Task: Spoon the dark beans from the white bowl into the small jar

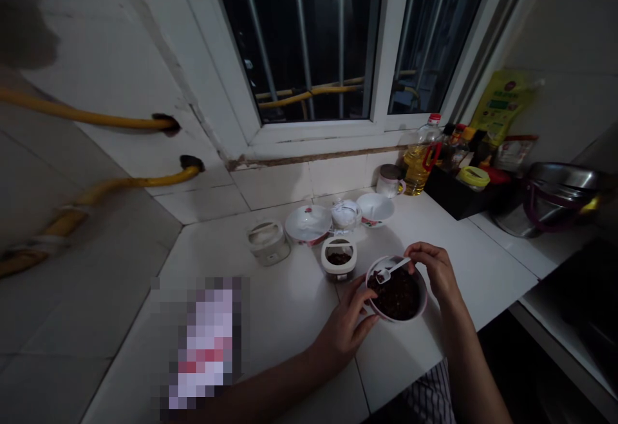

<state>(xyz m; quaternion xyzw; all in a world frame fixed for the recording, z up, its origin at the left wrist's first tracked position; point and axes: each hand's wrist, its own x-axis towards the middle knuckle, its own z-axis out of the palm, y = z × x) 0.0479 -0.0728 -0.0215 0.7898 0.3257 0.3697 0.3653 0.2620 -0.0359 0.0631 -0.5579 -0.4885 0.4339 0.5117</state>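
A bowl of dark, chunky food rests on the white tiled counter. My left hand grips the bowl's left side, thumb below and fingers at the rim. Between the thumb and fingers of my right hand is the handle of a small white spoon. The spoon's scoop end dips over the food at the bowl's far left. Just behind the bowl stands a small lidded seasoning jar with dark red contents showing through its top.
Along the wall are another seasoning jar, a shallow dish, a white bag, a white bowl and a lidded glass jar. An oil bottle, a black condiment box and a steel pot stand right. A blurred-out item lies left.
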